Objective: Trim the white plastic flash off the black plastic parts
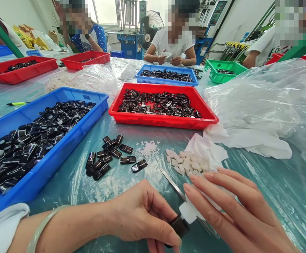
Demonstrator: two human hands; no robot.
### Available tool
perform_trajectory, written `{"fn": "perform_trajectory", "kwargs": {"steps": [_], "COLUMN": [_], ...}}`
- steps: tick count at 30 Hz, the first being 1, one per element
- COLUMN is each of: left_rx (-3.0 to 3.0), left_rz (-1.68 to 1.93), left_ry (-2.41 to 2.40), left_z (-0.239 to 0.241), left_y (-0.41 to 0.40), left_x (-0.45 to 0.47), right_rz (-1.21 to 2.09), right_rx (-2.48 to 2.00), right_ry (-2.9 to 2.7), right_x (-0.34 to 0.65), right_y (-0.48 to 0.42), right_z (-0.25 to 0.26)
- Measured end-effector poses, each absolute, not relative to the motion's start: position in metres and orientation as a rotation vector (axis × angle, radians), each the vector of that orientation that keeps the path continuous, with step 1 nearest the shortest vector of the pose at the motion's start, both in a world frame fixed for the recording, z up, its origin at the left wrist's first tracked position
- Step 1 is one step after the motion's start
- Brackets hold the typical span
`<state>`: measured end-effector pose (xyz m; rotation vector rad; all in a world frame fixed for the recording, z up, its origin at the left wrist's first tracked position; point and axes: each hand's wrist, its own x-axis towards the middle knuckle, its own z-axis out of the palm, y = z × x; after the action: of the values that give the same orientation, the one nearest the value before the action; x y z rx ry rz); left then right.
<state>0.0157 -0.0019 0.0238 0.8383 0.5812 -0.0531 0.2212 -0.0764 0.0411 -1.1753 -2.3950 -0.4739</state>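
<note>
Indoors, left hand (139,218) gripping black piece (180,226), right hand (242,209) extended (hold unclear), glossy green tabletop (73,186), fan (153,26) beyond.

The left hand (144,218) pinches a small black piece (179,226) between thumb and fingers. It is shiny and tilted. One end pokes out of the grip, toward the right hand (237,207); the rest hides behind the thumb. A flat white pad (188,212) with round corners sits at that end, close to the right fingers. I can't tell if it's stuck on.
</note>
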Motion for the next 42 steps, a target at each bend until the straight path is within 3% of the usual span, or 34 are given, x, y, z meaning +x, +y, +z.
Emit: {"fn": "perform_trajectory", "kwargs": {"steps": [42], "left_rx": [0.813], "left_rz": [-0.022], "left_ry": [0.581], "left_z": [0.0214], "left_y": [-0.0013], "left_x": [0.016], "right_rz": [-0.268], "right_rx": [-1.262], "right_ry": [-2.341], "right_x": [0.2275], "right_y": [-0.0802], "right_z": [0.0355]}}
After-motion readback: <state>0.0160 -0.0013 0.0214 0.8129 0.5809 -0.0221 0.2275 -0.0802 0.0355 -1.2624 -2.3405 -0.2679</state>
